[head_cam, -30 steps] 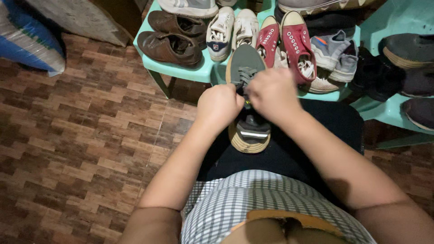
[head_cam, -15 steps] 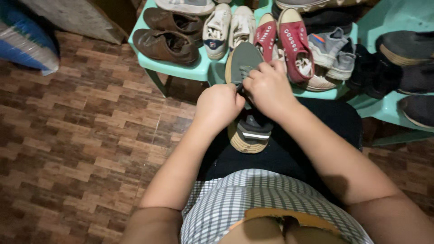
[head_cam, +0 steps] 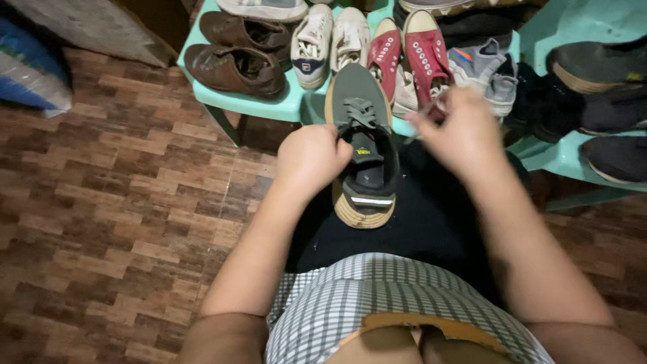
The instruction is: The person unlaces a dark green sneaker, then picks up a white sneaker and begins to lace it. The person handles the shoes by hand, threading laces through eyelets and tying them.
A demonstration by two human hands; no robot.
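Nearest us we see a checked shirt (head_cam: pixel 377 296) and dark trousers (head_cam: pixel 418 229), and on the lap lies a grey shoe (head_cam: pixel 364 158), heel toward us and toe pointing far. Our left hand (head_cam: pixel 311 158) is curled shut against the shoe's left side beside the tongue. Our right hand (head_cam: pixel 461 128) is lifted off to the right, fingers pressed together in a pinch on a dark lace (head_cam: pixel 431 108), though blur hides the detail. Beyond the toe stands a green stool (head_cam: pixel 263 104) with brown shoes (head_cam: pixel 236 57), white sneakers (head_cam: pixel 327 40) and red sneakers (head_cam: pixel 404 54). The brown tiled floor (head_cam: pixel 121 202) spreads left.
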